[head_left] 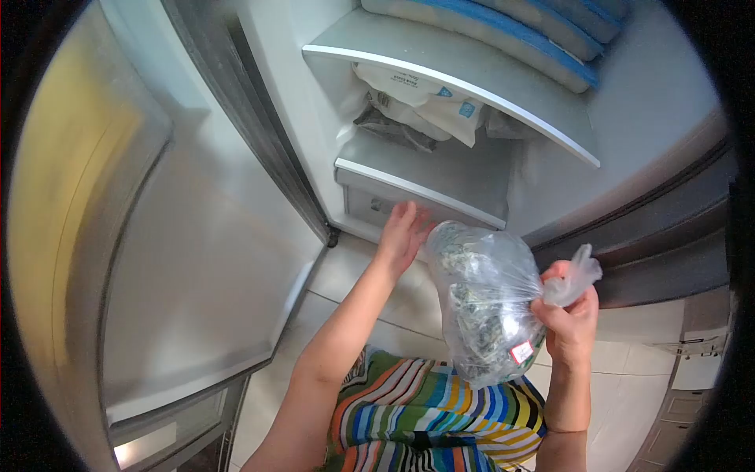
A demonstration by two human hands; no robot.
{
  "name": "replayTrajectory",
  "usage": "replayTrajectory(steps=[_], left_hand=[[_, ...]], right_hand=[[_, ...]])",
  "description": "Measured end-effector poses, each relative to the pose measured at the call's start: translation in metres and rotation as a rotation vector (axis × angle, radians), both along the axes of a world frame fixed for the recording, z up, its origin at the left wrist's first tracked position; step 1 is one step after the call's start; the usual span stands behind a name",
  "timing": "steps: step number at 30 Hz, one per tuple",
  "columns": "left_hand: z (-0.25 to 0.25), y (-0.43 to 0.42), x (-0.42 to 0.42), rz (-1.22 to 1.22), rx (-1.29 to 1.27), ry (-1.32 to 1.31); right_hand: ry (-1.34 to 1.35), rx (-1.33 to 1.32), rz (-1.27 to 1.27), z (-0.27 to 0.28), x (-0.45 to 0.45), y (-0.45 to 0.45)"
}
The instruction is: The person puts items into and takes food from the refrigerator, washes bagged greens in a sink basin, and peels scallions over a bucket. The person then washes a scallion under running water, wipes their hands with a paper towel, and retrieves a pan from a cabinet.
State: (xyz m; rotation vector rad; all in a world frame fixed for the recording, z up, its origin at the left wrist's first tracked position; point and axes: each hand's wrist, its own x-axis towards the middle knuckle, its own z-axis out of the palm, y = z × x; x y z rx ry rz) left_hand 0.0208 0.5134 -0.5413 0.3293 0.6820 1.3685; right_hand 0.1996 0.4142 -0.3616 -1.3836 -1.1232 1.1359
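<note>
My right hand (570, 318) is closed around the gathered neck of a clear plastic bag (489, 303). Inside the bag is something greenish and leafy-looking, and a small red-edged white label sits low on its side. The bag's loose end sticks up above my fingers. My left hand (403, 237) is open, with fingers stretched out beside the bag's left edge and in front of the drawer (370, 203) at the bottom of the refrigerator. Whether those fingertips touch the drawer or the bag I cannot tell.
White printed bags (429, 98) and a dark packet (393, 130) lie on the lower shelf. Blue-edged flat packs (503, 31) rest on the glass shelf (425, 39) above. The refrigerator door (197, 259) stands open at left, over a tiled floor (409, 303).
</note>
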Motion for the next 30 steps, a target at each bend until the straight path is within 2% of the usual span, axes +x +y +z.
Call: replayTrajectory(steps=[2, 5, 11, 13, 15, 17, 23, 25, 26, 28, 29, 30], left_hand=[[-0.009, -0.008, 0.001, -0.022, -0.031, -0.046], [0.004, -0.058, -0.010, -0.014, -0.045, -0.020], [0.009, -0.135, -0.036, -0.025, -0.174, -0.064], [0.007, -0.142, -0.037, -0.036, -0.112, -0.100], [-0.003, -0.140, -0.037, -0.044, -0.080, -0.105], [-0.010, -0.139, -0.037, -0.059, -0.059, -0.106], [-0.006, -0.135, -0.043, -0.049, -0.090, -0.053], [-0.004, -0.135, -0.056, -0.126, -0.205, 0.145], [0.004, -0.137, -0.069, -0.127, -0.209, 0.147], [0.047, -0.136, -0.100, -0.297, -0.173, 1.262], [0.067, -0.131, -0.105, -0.297, -0.173, 1.262], [0.088, -0.123, -0.109, -0.233, -0.115, 1.374]], right_hand=[[0.009, 0.047, -0.031, 0.008, 0.003, -0.007], [0.081, 0.075, -0.082, 0.020, 0.006, -0.010], [-0.068, 0.074, -0.021, 0.037, -0.014, 0.014], [-0.089, 0.055, 0.055, 0.041, -0.029, 0.026], [-0.218, 0.020, 0.284, 0.038, -0.043, 0.044], [-0.375, 0.113, 0.418, 0.035, -0.063, 0.069], [-0.558, 0.146, 0.598, -0.010, -0.107, 0.115], [-0.532, 0.139, 0.592, -0.023, -0.106, 0.116], [-0.530, 0.136, 0.592, -0.025, -0.105, 0.114], [-0.348, 0.099, 0.473, -0.028, -0.099, 0.114], [-0.349, 0.098, 0.473, -0.028, -0.096, 0.115], [-0.303, 0.112, 0.408, -0.027, -0.093, 0.117]])
